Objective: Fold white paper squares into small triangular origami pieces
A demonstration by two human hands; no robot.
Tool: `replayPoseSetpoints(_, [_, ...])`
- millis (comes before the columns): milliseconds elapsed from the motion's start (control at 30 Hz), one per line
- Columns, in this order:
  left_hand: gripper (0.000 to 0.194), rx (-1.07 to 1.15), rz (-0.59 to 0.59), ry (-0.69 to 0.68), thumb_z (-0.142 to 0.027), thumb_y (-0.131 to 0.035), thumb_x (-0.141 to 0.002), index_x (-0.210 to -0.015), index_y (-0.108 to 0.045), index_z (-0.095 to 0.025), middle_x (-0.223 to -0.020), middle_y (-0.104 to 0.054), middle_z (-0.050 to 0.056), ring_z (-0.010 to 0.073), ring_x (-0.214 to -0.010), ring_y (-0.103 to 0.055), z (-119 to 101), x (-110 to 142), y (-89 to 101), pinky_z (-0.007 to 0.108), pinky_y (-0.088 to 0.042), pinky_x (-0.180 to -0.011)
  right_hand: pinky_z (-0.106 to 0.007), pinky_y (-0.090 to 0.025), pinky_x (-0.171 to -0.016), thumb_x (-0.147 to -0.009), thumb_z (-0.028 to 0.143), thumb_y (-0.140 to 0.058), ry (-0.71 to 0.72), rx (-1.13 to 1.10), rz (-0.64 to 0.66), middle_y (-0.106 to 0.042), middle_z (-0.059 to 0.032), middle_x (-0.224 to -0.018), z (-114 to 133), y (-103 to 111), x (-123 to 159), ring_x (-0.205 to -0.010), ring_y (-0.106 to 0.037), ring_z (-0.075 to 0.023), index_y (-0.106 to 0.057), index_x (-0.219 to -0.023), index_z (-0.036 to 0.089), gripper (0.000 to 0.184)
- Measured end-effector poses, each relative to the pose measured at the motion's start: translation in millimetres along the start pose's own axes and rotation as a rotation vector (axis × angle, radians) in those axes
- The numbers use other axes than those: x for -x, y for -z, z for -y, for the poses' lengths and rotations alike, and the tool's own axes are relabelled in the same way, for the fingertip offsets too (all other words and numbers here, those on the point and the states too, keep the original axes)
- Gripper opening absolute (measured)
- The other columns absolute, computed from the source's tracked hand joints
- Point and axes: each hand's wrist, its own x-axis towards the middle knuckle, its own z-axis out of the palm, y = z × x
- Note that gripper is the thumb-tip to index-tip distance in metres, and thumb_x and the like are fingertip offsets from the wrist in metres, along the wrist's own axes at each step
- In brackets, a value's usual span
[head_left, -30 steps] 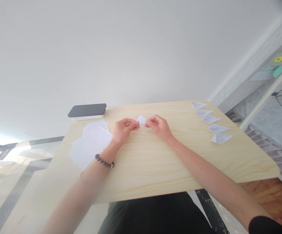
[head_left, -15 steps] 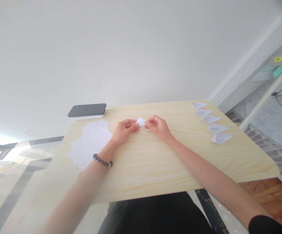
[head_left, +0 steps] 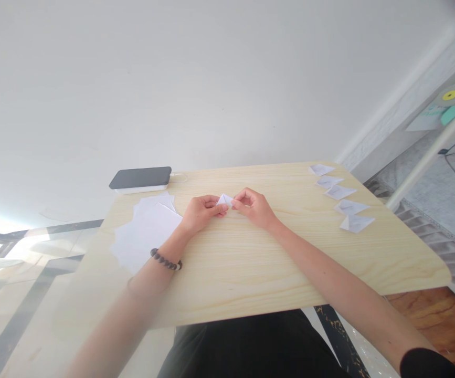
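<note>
Between my two hands, over the middle of the table, is a small white folded paper [head_left: 224, 200] with a pointed top and a crease line on its face. My left hand [head_left: 202, 212] pinches its left side between thumb and fingers. On its right side, the thumb and fingertips of my right hand [head_left: 253, 206] close on the corner. My fingers hide the paper's lower edge and both ends. A dark bead bracelet [head_left: 166, 259] circles my left wrist.
Loose white paper sheets [head_left: 144, 231] lie left of my left hand. Behind them a dark-screened phone [head_left: 140, 178] rests on a white block with a cable. Several folded paper pieces [head_left: 356, 223] form a row along the right side of the wooden table [head_left: 251, 278]. A wall stands behind.
The folded paper has tilted and shifted slightly down and left. My right fingers have moved a little left along with it, and my left thumb sits slightly lower.
</note>
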Motion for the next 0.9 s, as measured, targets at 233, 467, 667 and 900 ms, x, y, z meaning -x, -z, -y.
replayPoseSetpoints(233, [0.033, 0.007, -0.01, 0.007, -0.038, -0.07, -0.06, -0.082, -0.066, -0.014, -0.068, -0.067, 0.004, 0.016, -0.065, -0.061, 1, 0, -0.7, 0.03, -0.049, -0.069, -0.027, -0.046, -0.068, -0.073, 0.036, -0.055, 0.004, -0.082, -0.019, -0.057, 0.0001, -0.076, -2, -3, -1, -0.07, -0.059, -0.0128, -0.046, -0.076, 0.02, 0.019])
replayPoseSetpoints(467, [0.032, 0.013, 0.002, -0.031, -0.037, -0.069, -0.062, -0.082, -0.064, -0.013, -0.07, -0.066, 0.005, 0.0153, -0.066, -0.06, 4, -1, 0.1, 0.029, -0.049, -0.067, -0.023, -0.043, -0.06, -0.07, 0.036, -0.058, -0.002, -0.076, 0.013, -0.056, 0.0008, -0.076, 0, -3, -2, -0.063, -0.053, -0.0097, -0.046, -0.086, 0.02, 0.026])
replayPoseSetpoints(667, [0.031, 0.0, 0.02, -0.118, -0.037, -0.067, -0.064, -0.082, -0.063, -0.012, -0.072, -0.065, 0.005, 0.0146, -0.067, -0.059, 4, -1, 0.5, 0.029, -0.047, -0.067, -0.021, -0.033, -0.049, -0.076, 0.036, -0.05, 0.022, 0.142, 0.07, -0.05, 0.0031, -0.06, 6, -1, 0, -0.053, -0.041, -0.0079, -0.053, -0.071, 0.017, 0.02])
replayPoseSetpoints(900, [0.029, -0.013, 0.015, -0.15, -0.036, -0.067, -0.064, -0.078, -0.059, -0.012, -0.069, -0.062, 0.003, 0.0129, -0.065, -0.056, 7, -3, 1.3, 0.027, -0.046, -0.064, -0.02, -0.029, -0.048, -0.08, 0.037, -0.045, 0.053, 0.205, 0.15, -0.052, 0.0025, -0.058, 9, 3, -1, -0.049, -0.037, -0.0065, -0.055, -0.067, 0.015, 0.028])
